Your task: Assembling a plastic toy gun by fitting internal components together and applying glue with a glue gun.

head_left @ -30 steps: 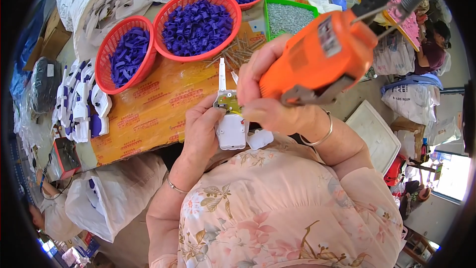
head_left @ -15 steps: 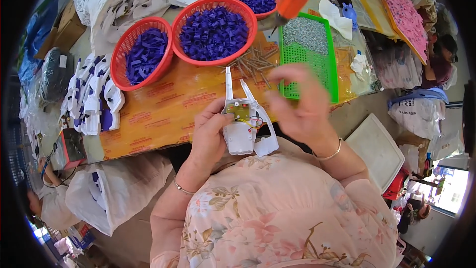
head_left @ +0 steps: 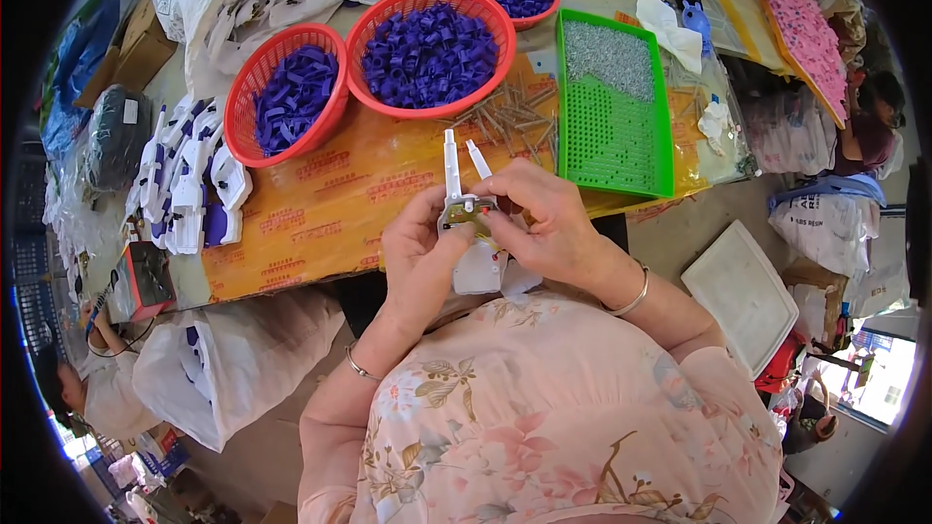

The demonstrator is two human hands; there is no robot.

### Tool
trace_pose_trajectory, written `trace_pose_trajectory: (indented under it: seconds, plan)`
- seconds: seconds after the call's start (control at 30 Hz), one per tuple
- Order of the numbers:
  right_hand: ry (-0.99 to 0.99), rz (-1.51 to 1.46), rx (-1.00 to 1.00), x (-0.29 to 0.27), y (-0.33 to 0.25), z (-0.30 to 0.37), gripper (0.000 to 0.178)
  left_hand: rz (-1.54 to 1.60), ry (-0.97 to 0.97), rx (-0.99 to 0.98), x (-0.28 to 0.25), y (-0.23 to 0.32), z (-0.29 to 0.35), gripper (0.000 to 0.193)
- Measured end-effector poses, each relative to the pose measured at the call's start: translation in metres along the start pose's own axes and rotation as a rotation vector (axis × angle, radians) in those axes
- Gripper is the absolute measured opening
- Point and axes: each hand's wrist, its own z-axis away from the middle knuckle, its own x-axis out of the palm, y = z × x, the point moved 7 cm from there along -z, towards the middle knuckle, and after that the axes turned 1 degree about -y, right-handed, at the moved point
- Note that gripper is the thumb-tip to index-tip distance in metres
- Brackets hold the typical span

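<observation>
Close to my body, my left hand [head_left: 416,245] grips a white plastic housing [head_left: 476,272] with a long narrow prong pointing away from me. Inside it sits a small green circuit board [head_left: 464,217], partly covered by my fingers. A second white shell piece, its prong [head_left: 479,159] showing beyond my fingertips, lies along the right side of the housing. My right hand [head_left: 551,223] is closed at that side, thumb and fingers pinched over the edge by the board. Whether a small part sits between those fingertips is hidden.
Three red baskets of purple plastic parts, the largest a round basket [head_left: 357,19], stand beyond my hands. A green tray [head_left: 666,136] of small metallic pieces lies right of loose metal-looking pins [head_left: 505,116]. White-and-purple assemblies [head_left: 184,180] are piled left. A white sack [head_left: 233,359] hangs below the table edge.
My right hand has come from above the tray side down onto the housing and closed there. The orange tool hanging over the table has left the view. The shell piece has moved closer to the housing.
</observation>
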Motion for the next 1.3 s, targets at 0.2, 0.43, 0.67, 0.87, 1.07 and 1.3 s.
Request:
trace_pose_trajectory:
  seconds: [0.2,0.43,0.67,0.87,1.07,1.3]
  plan:
    - [0.027,0.023,-0.063,0.000,-0.007,0.004,0.026,0.023,-0.028,-0.038,-0.003,-0.002,0.006,0.028]
    - [0.001,-0.001,-0.042,0.002,-0.008,0.005,0.026,-0.046,-0.005,0.025,-0.002,-0.001,0.008,0.029]
    - [0.026,-0.026,-0.060,0.002,-0.006,0.008,0.030,-0.303,0.052,0.172,-0.006,0.001,0.013,0.027]
    - [0.016,-0.031,-0.027,0.004,-0.006,0.008,0.026,-0.392,0.065,0.251,-0.003,0.006,0.012,0.025]
    - [0.049,-0.028,-0.058,0.003,-0.009,0.008,0.027,-0.590,0.065,0.327,0.001,0.016,0.015,0.028]
    - [0.041,-0.034,-0.054,0.002,-0.007,0.007,0.026,-0.736,0.073,0.401,0.004,0.019,0.015,0.031]
